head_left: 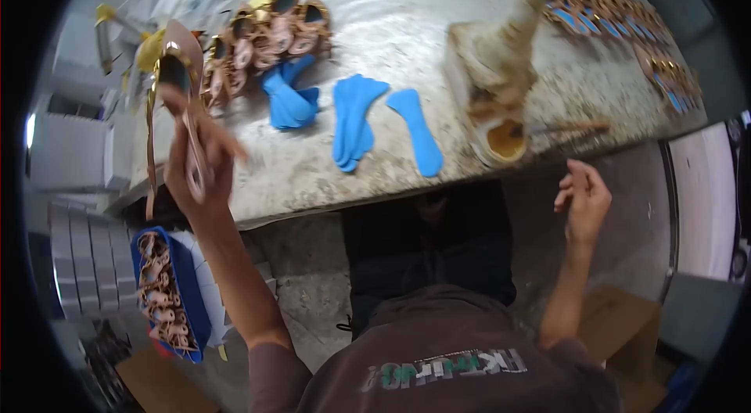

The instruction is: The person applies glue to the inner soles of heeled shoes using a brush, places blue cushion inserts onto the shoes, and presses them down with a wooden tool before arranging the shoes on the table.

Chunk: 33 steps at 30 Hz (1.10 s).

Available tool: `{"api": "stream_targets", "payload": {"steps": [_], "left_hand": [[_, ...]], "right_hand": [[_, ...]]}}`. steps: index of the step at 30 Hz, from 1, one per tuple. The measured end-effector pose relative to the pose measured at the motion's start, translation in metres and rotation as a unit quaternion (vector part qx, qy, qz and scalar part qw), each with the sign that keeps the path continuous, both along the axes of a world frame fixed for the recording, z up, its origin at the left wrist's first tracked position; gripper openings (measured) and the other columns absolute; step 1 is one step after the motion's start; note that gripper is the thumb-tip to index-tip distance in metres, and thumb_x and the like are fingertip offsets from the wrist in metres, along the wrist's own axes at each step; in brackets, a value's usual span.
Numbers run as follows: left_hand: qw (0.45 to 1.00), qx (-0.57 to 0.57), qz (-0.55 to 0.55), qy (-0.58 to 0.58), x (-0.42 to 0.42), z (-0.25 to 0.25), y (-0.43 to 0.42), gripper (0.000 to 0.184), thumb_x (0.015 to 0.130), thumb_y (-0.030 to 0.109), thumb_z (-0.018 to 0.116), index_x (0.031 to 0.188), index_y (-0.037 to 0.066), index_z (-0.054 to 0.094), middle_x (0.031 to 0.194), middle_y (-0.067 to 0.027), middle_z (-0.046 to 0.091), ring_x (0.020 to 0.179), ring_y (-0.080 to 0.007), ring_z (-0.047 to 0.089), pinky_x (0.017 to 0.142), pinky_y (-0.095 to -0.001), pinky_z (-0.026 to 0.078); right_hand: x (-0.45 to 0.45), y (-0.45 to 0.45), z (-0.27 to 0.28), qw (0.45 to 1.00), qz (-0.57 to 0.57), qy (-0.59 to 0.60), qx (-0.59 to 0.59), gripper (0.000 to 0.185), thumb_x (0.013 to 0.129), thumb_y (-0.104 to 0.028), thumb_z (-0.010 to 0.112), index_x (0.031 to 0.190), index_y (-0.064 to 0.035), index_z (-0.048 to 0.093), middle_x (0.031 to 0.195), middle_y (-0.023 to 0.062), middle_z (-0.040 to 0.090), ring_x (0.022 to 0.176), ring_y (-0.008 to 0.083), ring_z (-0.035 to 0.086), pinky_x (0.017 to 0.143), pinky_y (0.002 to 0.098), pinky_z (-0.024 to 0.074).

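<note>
My left hand (199, 151), at the left end of the table, is closed around a pink pointed shoe (181, 45) with gold trim and a dangling strap. The shoe's toe points up, and my fingers hide part of it. My right hand (585, 202) is off the table's front edge at the right, its fingers loosely bent and apart with nothing visible in them. Between my hands lie blue insole-shaped pieces: a bunched pile (291, 96), a fanned stack (356, 120) and a single blue insole (416, 131).
A glue-crusted container (504, 139) holds amber liquid, with a brush (567, 127) across its rim. Pink shoes (274, 26) cluster at the back left; more shoes (594, 2) fill the far right. A blue crate (192, 296) of shoes stands below left, beside stacked boxes (90, 256).
</note>
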<state>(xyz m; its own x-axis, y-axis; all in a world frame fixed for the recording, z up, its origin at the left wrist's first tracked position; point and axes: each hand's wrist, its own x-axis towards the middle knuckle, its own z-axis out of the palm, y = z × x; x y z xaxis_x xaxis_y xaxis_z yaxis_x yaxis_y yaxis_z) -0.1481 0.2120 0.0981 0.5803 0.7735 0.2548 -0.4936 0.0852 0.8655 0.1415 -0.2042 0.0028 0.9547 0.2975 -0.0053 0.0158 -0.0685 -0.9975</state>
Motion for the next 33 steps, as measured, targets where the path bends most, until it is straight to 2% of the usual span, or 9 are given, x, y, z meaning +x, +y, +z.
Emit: {"api": "stream_targets", "payload": {"steps": [2, 6, 10, 14, 18, 21, 25, 29, 33], "left_hand": [[0.994, -0.108, -0.010, 0.020, 0.003, -0.012, -0.069, 0.039, 0.096, 0.023, 0.052, 0.127, 0.000, 0.050, 0.089, -0.0138, 0.062, 0.073, -0.0190, 0.062, 0.064, -0.0309, 0.053], [0.961, -0.147, -0.083, 0.220, 0.020, -0.040, -0.167, 0.036, 0.087, 0.007, 0.058, 0.122, -0.002, 0.053, 0.097, -0.0149, 0.066, 0.071, -0.0243, 0.069, 0.061, -0.0330, 0.058], [0.952, -0.161, -0.157, 0.209, 0.029, -0.057, -0.199, 0.046, 0.087, 0.001, 0.052, 0.131, -0.002, 0.041, 0.092, -0.0162, 0.065, 0.075, -0.0272, 0.069, 0.066, -0.0346, 0.056], [0.933, -0.240, -0.204, 0.172, 0.014, -0.059, -0.193, 0.053, 0.085, 0.003, 0.052, 0.136, -0.002, 0.037, 0.086, -0.0183, 0.062, 0.059, -0.0297, 0.067, 0.054, -0.0357, 0.057], [0.902, -0.391, -0.165, 0.082, 0.007, -0.062, -0.186, 0.045, 0.091, 0.014, 0.053, 0.131, -0.004, 0.042, 0.085, -0.0200, 0.064, 0.056, -0.0298, 0.066, 0.049, -0.0358, 0.055], [0.908, -0.371, -0.183, 0.065, 0.007, -0.064, -0.177, 0.041, 0.092, 0.017, 0.053, 0.127, -0.004, 0.045, 0.085, -0.0205, 0.065, 0.056, -0.0287, 0.066, 0.045, -0.0343, 0.053], [0.933, -0.292, -0.149, 0.149, 0.033, -0.064, -0.179, 0.038, 0.088, 0.016, 0.053, 0.120, -0.005, 0.049, 0.082, -0.0172, 0.064, 0.048, -0.0238, 0.058, 0.042, -0.0304, 0.047], [0.937, -0.283, -0.124, 0.161, 0.042, -0.079, -0.178, 0.040, 0.086, 0.015, 0.053, 0.121, -0.004, 0.048, 0.080, -0.0157, 0.063, 0.046, -0.0221, 0.057, 0.041, -0.0310, 0.047], [0.930, -0.298, -0.139, 0.166, 0.042, -0.094, -0.172, 0.049, 0.086, 0.004, 0.051, 0.134, -0.002, 0.041, 0.084, -0.0141, 0.064, 0.059, -0.0176, 0.063, 0.052, -0.0281, 0.054]], "right_hand": [[-0.031, 0.032, 0.035, 0.984, 0.022, -0.176, -0.028, 0.019, 0.095, -0.013, 0.063, 0.110, -0.0007, 0.065, 0.072, 0.0030, 0.062, 0.051, 0.0036, 0.049, 0.044, 0.0172, 0.0388], [-0.087, 0.108, 0.077, 0.856, 0.240, -0.457, -0.011, 0.051, 0.077, -0.008, 0.077, 0.126, -0.0059, 0.060, 0.110, 0.0125, 0.066, 0.109, 0.0268, 0.061, 0.080, 0.0333, 0.0532], [-0.078, 0.142, 0.069, 0.719, 0.367, -0.577, -0.125, 0.042, 0.071, -0.001, 0.071, 0.113, -0.0053, 0.067, 0.112, 0.0101, 0.067, 0.096, 0.0281, 0.061, 0.078, 0.0377, 0.0525], [-0.071, 0.135, 0.091, 0.802, 0.363, -0.475, 0.003, 0.041, 0.079, -0.001, 0.071, 0.119, -0.0027, 0.064, 0.112, 0.0134, 0.067, 0.098, 0.0255, 0.064, 0.078, 0.0326, 0.0528], [-0.051, 0.065, 0.074, 0.979, -0.040, -0.201, -0.011, 0.029, 0.095, -0.016, 0.064, 0.118, 0.0009, 0.063, 0.093, 0.0120, 0.070, 0.064, 0.0067, 0.061, 0.051, 0.0154, 0.0435], [0.018, 0.027, 0.009, 0.994, -0.041, 0.058, -0.083, 0.062, 0.094, -0.053, 0.058, 0.105, 0.0080, 0.064, 0.072, 0.0108, 0.066, 0.049, 0.0058, 0.052, 0.037, 0.0194, 0.0351], [0.074, 0.042, -0.024, 0.985, -0.034, 0.157, -0.057, 0.077, 0.090, -0.069, 0.049, 0.094, 0.0073, 0.064, 0.066, 0.0115, 0.062, 0.041, 0.0076, 0.043, 0.035, 0.0214, 0.0324], [0.091, 0.046, -0.021, 0.981, -0.007, 0.166, 0.104, 0.048, 0.092, -0.048, 0.060, 0.086, -0.0006, 0.062, 0.064, 0.0057, 0.056, 0.040, 0.0072, 0.040, 0.035, 0.0217, 0.0276], [-0.026, -0.012, 0.106, 0.973, 0.067, -0.134, 0.173, 0.039, 0.092, -0.032, 0.047, 0.095, 0.0047, 0.058, 0.084, 0.0147, 0.058, 0.048, 0.0103, 0.047, 0.040, 0.0215, 0.0366]]}}
